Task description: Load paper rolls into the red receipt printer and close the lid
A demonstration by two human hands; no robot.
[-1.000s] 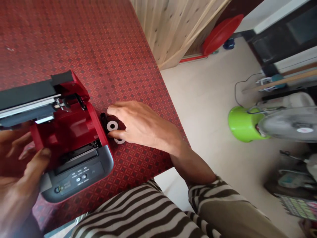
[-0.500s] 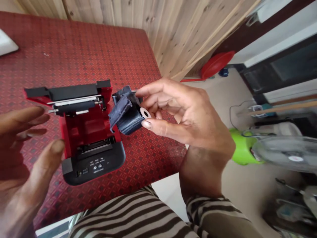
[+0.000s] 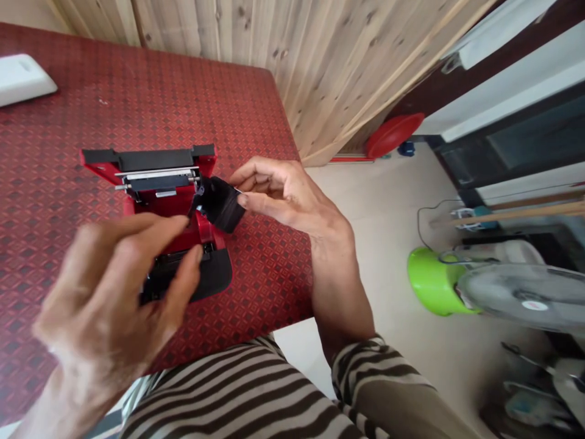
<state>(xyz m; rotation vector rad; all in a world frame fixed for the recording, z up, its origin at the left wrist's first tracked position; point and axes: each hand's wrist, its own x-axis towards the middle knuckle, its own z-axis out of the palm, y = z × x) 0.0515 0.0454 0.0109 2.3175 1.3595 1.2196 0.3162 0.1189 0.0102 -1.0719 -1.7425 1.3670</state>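
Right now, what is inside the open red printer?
Red inner wall shows in the printer. The left hand hides much of its left part; the black roll in the right hand hides some of its right. What they cover cannot be seen.

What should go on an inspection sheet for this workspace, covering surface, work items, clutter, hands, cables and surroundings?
Surface: table with a red patterned top.
Work items: red-and-black device, lid raised; black roll held at its right side, contact with the device unclear.
Clutter: white object at the table's far left, cut off by the frame.
Hands: right hand grips the roll; left hand is before the device, thumb and forefinger apart.
Cables: dark cord by the floor's bright green object.
Surroundings: wooden panelling, red basin-like object.
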